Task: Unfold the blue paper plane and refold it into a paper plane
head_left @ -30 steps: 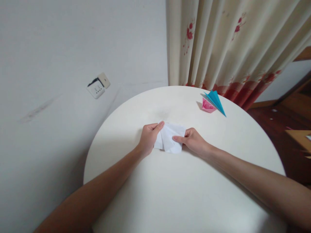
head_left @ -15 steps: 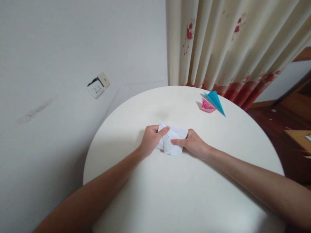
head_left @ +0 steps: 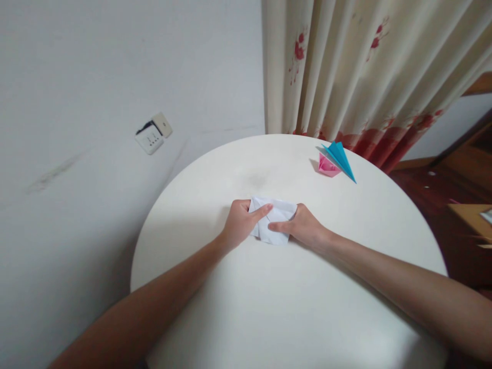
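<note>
A folded white paper [head_left: 275, 219] lies in the middle of the round white table [head_left: 292, 307]. My left hand [head_left: 240, 223] grips its left side, with the thumb laid over the top fold. My right hand [head_left: 302, 225] holds the right side, its index finger pressing flat on the paper toward the left thumb. Both hands cover much of the sheet, so the fold's shape is partly hidden.
A blue folded paper plane [head_left: 340, 159] rests against a pink folded paper piece [head_left: 327, 166] at the table's far right. A wall with a loose socket [head_left: 152, 134] stands to the left, a flowered curtain [head_left: 365, 72] behind, and wooden floor to the right.
The raised paper flap has been pressed down and the sheet has become more compact. My left thumb and right index finger have moved closer together over it.
</note>
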